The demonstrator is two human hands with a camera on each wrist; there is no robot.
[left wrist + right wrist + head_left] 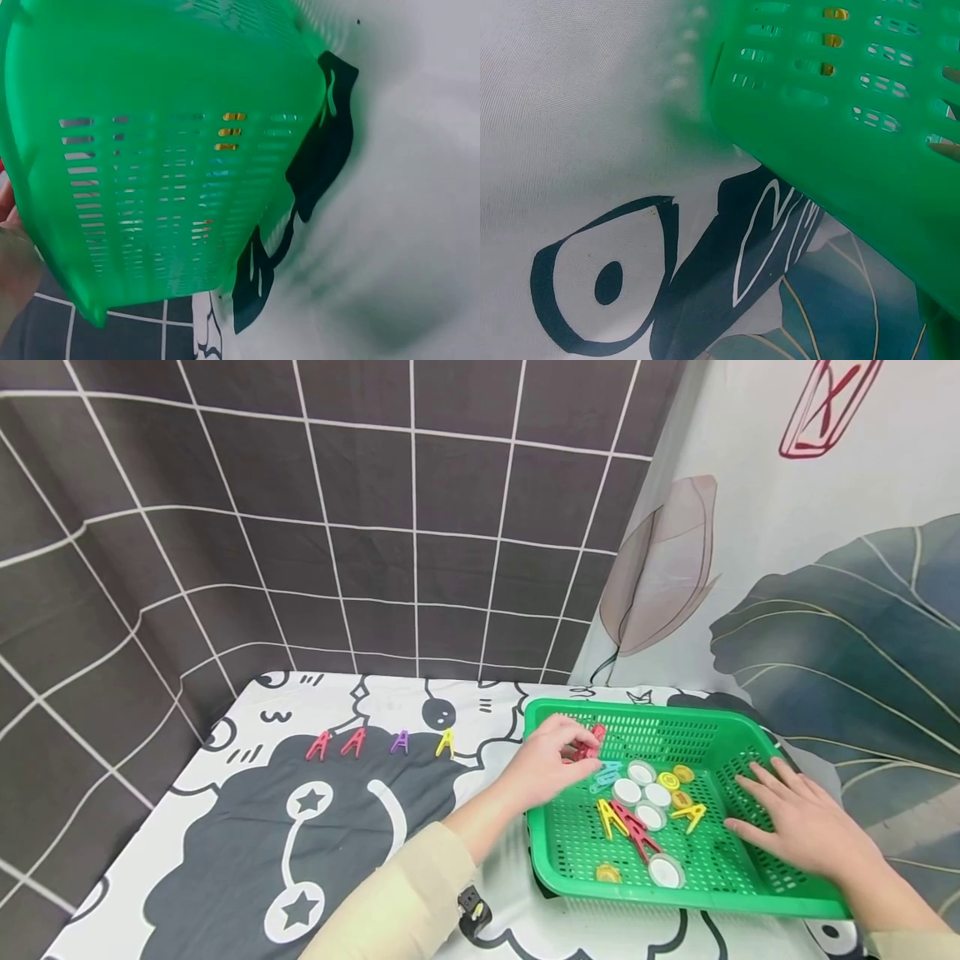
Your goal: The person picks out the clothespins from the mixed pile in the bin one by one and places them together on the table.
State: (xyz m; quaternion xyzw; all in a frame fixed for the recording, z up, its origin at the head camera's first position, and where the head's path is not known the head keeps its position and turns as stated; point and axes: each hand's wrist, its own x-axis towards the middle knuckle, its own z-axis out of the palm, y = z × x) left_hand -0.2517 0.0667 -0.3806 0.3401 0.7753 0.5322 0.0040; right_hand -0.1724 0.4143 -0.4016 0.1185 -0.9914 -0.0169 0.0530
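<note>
A green plastic basket (pixel 652 713) holds clothespins and small round lids. My left hand (pixel 546 763) reaches over its left side, with thumb and fingers curled about a red clothespin (pixel 597 733); the hand partly covers the red plastic there. Blue clothespins (pixel 606 776) lie just below those fingertips. At the basket's right wall, my right hand (pixel 810 820) rests with fingers straight and spread, gripping nothing. In the basket's middle are a yellow clothespin (pixel 611 820), a red clothespin (pixel 637 833) and white lids (pixel 627 792).
Left of the basket, a row on the printed cloth (pixel 240 827) has two red clothespins (pixel 318 746), a purple clothespin (pixel 400 742) and a yellow clothespin (pixel 446 742). Yellow lids (pixel 668 781) lie in the basket. A tiled-pattern curtain (pixel 360 560) hangs behind.
</note>
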